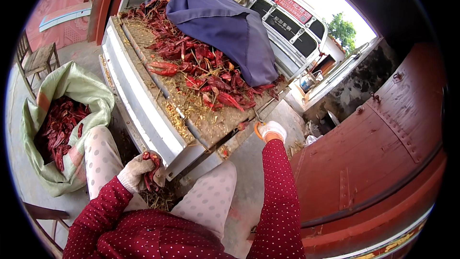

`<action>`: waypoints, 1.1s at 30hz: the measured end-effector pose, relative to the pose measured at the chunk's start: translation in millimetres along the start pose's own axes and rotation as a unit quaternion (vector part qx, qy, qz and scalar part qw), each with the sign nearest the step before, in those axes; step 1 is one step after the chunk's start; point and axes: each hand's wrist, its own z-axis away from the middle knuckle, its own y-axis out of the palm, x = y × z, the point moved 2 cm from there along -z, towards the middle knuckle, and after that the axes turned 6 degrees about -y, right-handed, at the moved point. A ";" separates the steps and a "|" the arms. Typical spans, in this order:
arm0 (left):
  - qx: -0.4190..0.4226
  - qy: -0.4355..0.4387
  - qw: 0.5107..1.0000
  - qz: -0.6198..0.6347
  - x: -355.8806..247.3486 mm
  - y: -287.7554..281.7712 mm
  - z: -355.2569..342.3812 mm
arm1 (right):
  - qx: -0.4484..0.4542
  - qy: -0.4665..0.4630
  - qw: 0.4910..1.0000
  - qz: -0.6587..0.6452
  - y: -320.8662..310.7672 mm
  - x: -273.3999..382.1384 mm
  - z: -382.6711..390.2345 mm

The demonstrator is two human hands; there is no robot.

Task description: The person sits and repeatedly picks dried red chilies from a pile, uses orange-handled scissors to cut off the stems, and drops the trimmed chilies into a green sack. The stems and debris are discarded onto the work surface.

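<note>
My left hand point(134, 173), in a pale work glove, is closed around several dried red chili peppers point(152, 169) beside the corner of the truck bed. Out to the right, my gloved right hand point(275, 129) grips orange-handled scissors point(259, 130), whose slim blades point toward the bed's edge. Close to the blades, a single dark red chili point(242, 126) lies at that edge. A heap of dried chilies with stems point(211, 74) covers much of the wooden truck bed point(167, 101), partly under a blue-purple cloth point(225, 19).
An open pale green woven sack point(98, 86) with red chilies inside stands left of my knees. Behind it is a wooden chair point(42, 60). A white truck cab point(292, 24) rises beyond the bed. A red wooden door point(364, 149) stands at the right.
</note>
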 end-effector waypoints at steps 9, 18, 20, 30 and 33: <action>0.008 -0.005 0.999 0.046 -3.4 9.0 1.1 | 0.035 -0.053 0.998 0.001 8.2 29.7 -62.0; -0.049 -0.014 0.998 0.042 3.7 -7.8 2.9 | 0.020 -0.081 0.996 -0.021 19.0 26.4 -107.7; -0.055 -0.019 0.996 0.062 6.0 -10.2 3.3 | -0.015 -0.083 0.995 -0.053 6.7 33.0 -105.4; -0.042 -0.022 0.997 0.064 6.9 -10.3 3.3 | -0.058 -0.052 0.992 -0.097 20.1 65.0 -108.7; -0.033 -0.028 0.997 0.066 5.7 -8.9 1.4 | -0.105 -0.052 0.973 -0.198 28.0 64.4 -113.7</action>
